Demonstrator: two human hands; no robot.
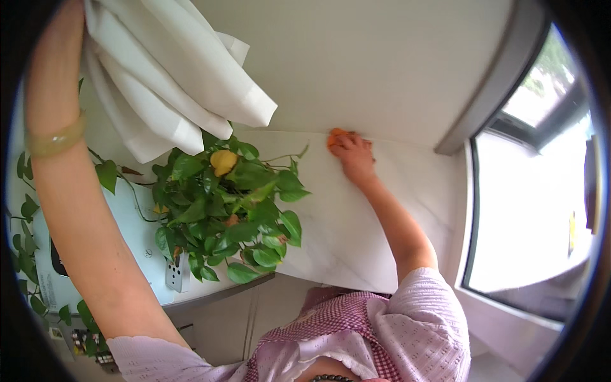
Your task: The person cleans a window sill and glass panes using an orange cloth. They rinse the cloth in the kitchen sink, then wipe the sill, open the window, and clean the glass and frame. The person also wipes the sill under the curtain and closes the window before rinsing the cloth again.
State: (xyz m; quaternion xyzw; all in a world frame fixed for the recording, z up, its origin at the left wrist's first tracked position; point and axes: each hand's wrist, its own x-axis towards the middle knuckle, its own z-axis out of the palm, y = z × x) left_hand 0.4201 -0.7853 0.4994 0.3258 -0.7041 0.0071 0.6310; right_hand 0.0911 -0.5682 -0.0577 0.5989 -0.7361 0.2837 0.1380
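My right hand (354,156) presses an orange cloth (335,138) against the back edge of a white marbled sill (329,229), where it meets the wall. My left arm reaches up along the left side, and its hand is beyond the picture's top edge. Beside that raised arm hangs a gathered white curtain (176,71), its hem above a leafy green potted plant (234,205). The leaves hide the pot. One large leaf is yellow.
A window (520,210) with a dark frame stands at the right. Left of the plant lie a pale blue-white panel or box (138,238) and a small white device with round holes (177,274). Trailing vines (28,207) hang at the far left. Cabinet fronts (224,315) show below.
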